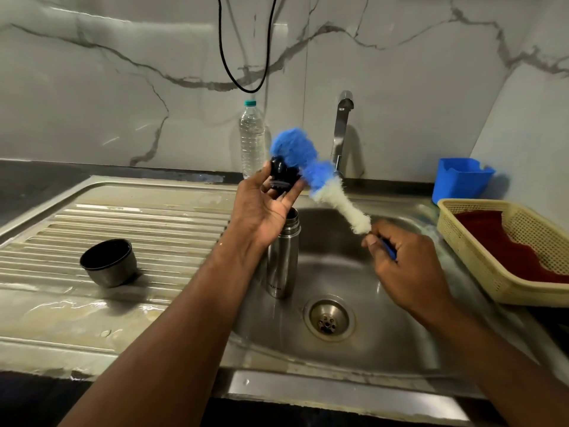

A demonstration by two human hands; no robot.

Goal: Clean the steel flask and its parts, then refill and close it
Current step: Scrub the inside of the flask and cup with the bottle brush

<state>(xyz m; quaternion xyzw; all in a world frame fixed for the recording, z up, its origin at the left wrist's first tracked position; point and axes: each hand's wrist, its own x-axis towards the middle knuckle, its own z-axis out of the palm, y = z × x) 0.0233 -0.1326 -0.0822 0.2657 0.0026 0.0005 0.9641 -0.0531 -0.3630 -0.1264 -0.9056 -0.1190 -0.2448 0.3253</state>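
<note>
The steel flask (282, 257) stands upright and uncapped in the sink basin (385, 328), partly behind my left wrist. My left hand (264, 208) holds the flask's black stopper (281, 177) above it, between fingers and thumb. My right hand (403, 266) grips the blue handle of a bottle brush (323, 186). Its blue and white bristles slant up to the left and the blue tip touches the stopper. The flask's steel cup lid (108, 262) sits mouth up on the ribbed draining board (92, 229).
A tap (341, 127) rises behind the basin, with no water seen running from it. A clear plastic water bottle (252, 140) stands by the wall. At right are a blue container (462, 180) and a cream basket (505, 260) holding a red cloth. A black cable (243, 84) hangs above.
</note>
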